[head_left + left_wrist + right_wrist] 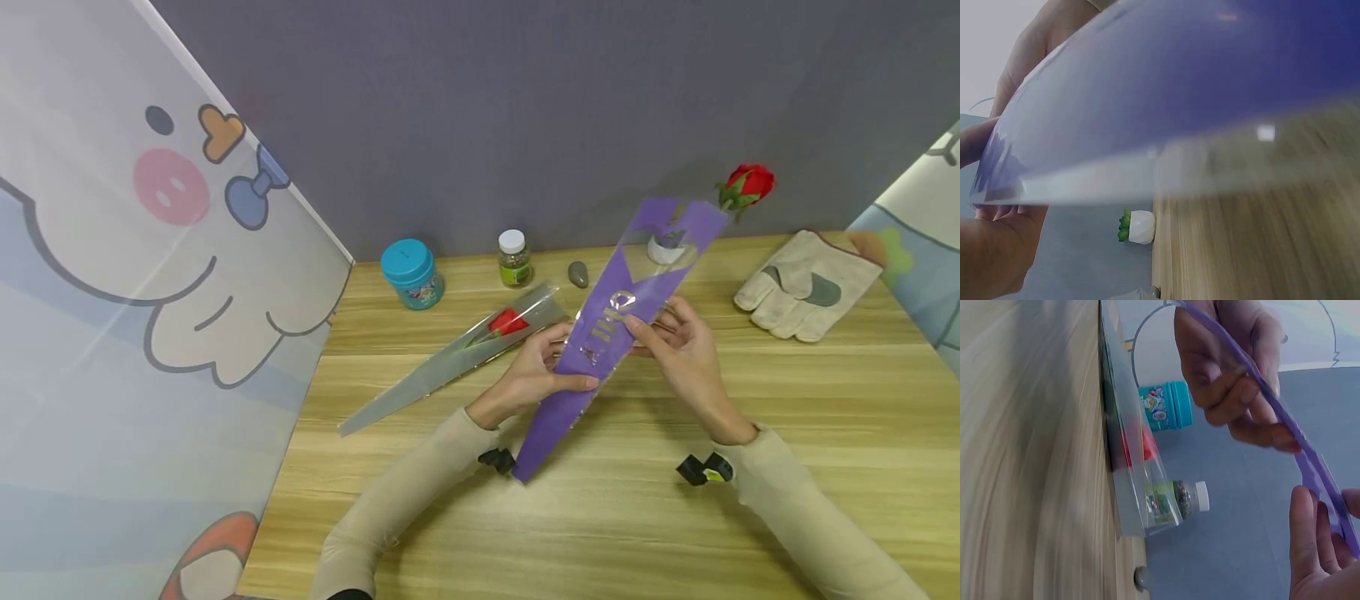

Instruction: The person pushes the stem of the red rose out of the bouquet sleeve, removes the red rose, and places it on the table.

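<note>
left hand [534, 372]: my fingers pinch the purple sleeve [609, 329]
right hand [678, 343]: grips the sleeve's other edge
rose [747, 185]: sticks out the top

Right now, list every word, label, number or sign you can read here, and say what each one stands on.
Purple flower sleeve: pale cut-out lettering runs along it between the left hand and right hand, but it cannot be read with certainty.
Small white-capped bottle: green label, print too small to read.
Teal tin: colourful cartoon picture, no legible words.
Curtain: cartoon drawing only, no text.
</note>
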`<state>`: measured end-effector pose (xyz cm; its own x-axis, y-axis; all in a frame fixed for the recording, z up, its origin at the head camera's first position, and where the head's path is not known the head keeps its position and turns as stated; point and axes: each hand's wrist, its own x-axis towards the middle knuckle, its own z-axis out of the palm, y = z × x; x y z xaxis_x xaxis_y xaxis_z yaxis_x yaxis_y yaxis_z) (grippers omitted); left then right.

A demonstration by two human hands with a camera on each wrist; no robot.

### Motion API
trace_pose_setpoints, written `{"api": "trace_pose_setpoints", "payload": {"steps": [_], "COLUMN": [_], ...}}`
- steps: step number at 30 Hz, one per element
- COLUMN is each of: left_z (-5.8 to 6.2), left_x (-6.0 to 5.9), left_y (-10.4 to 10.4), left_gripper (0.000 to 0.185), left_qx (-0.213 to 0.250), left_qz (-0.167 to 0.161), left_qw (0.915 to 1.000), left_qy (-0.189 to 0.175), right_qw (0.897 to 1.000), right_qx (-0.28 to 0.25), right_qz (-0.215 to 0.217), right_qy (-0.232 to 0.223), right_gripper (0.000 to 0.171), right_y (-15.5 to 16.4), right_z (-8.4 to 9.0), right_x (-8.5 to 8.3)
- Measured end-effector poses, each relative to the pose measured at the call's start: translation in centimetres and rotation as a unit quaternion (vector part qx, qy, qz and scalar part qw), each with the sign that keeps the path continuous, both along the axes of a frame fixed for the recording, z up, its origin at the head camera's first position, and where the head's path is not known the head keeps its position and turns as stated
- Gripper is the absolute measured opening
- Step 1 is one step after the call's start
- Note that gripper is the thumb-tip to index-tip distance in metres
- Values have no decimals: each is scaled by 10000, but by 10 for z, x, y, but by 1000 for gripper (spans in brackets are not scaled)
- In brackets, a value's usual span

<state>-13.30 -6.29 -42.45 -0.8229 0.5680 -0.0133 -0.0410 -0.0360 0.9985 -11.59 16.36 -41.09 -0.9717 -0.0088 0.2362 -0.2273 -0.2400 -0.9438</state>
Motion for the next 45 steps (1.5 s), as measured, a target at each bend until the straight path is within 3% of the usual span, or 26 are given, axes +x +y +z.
{"api": "trace_pose_setpoints", "payload": {"steps": [8, 16, 22, 26, 31, 39, 45], "left_z": [-3, -7, -10, -13, -14, -19, -20], "left_x": [2, 5, 9, 12, 14, 15, 16], "left_y": [-10, -15, -17, -16, -15, -15, -15], "left_gripper": [59, 58, 57, 56, 51, 46, 45], "left_qx": [-308, -299, -367, -550, -739, -794, -869], "left_qz": [-31, -157, -231, -280, -325, -467, -402], "left_qw": [9991, 9989, 9981, 9967, 9948, 9931, 9932], "left_qy": [300, 327, 429, 523, 624, 728, 669], "right_qw": [9985, 9937, 9801, 9684, 9657, 9524, 9446], "right_qx": [-542, -1065, -1727, -2022, -1992, -2212, -2357], "right_qz": [-51, -185, 73, 147, 119, 495, 530], "right_qy": [-68, -306, -973, -1451, -1658, -2037, -2223], "right_gripper": [23, 37, 29, 20, 14, 19, 17], "right_y": [27, 72, 95, 102, 103, 108, 110], "right_z": [10, 29, 38, 38, 35, 30, 27], "right_x": [-11, -33, -46, -48, -49, -51, -52]}}
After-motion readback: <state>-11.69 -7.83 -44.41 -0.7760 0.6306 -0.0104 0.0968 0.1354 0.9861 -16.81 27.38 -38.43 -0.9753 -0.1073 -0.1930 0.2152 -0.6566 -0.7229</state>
